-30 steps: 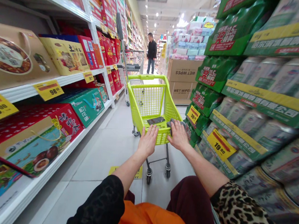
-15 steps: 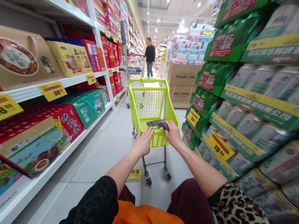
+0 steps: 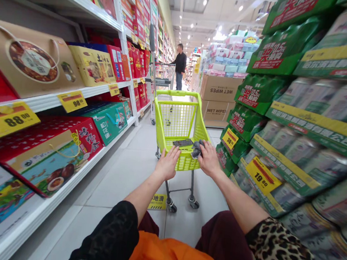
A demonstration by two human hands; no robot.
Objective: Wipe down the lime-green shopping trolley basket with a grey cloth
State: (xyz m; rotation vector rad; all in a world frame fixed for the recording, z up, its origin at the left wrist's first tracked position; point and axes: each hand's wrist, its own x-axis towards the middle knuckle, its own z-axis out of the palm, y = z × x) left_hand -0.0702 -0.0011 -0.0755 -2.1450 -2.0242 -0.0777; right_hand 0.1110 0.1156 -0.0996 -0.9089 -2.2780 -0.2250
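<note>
- Moving since the earlier frame are my right hand (image 3: 210,159) and the rag (image 3: 196,149): the rag is no longer stretching over the cart's inside but bunching near the right end of its near rim.
- Straight ahead of me, the cart (image 3: 187,163) is standing with its low side facing me.
- My left hand (image 3: 167,162) is lying palm down on the cart's near rim, left of the rag, with fingers outstretched and slightly apart; it is resting there, apparently without gripping.
- My right hand is curling its fingers onto the rag and pinching it at the rim; where the thumb is pressing, I can't tell.
- Soft, limp and light, the rag is probably going to fold and slip if I am holding only an edge; gathering it under several fingers is seeming surer.
- The cart is looking stiff, smooth and fairly light, and its wheels (image 3: 171,205) are likely letting it roll, so the near rim is offering a good hold for steadying it.
- My fingers are hiding part of the rag. Inside the cart, a dark flat item (image 3: 183,142) is staying hard to identify. Right of the cart, stacked cans (image 3: 327,165) are running out of view.
</note>
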